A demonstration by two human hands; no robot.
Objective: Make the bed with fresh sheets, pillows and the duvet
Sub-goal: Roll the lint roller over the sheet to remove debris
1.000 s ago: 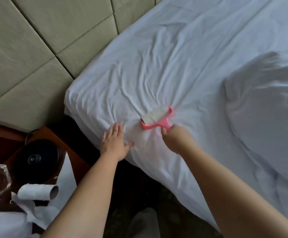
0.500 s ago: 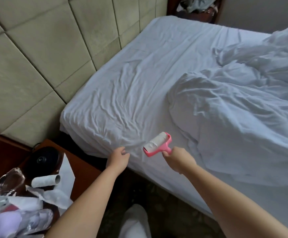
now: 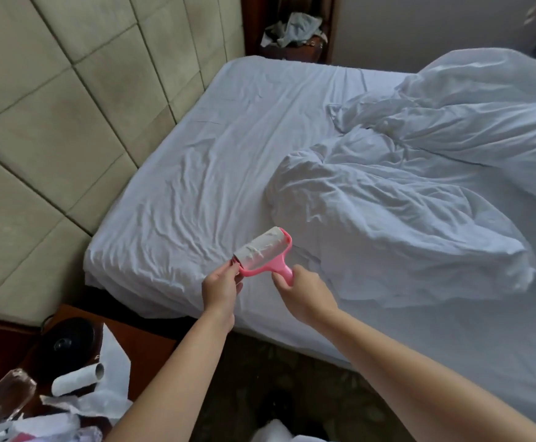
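Pink plastic lint roller [image 3: 265, 252] gripped by right hand [image 3: 305, 293], left hand [image 3: 222, 287] pinching its end, above wrinkled white bedsheet [image 3: 196, 186].

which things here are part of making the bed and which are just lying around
Part of the job:
- pink-handled lint roller, handle gripped by right hand, roll end pinched by left hand
- wrinkled white fitted sheet
- bunched white duvet

Lying about on the wooden nightstand:
- bare cardboard roller tube
- torn white paper sheets
- round black device
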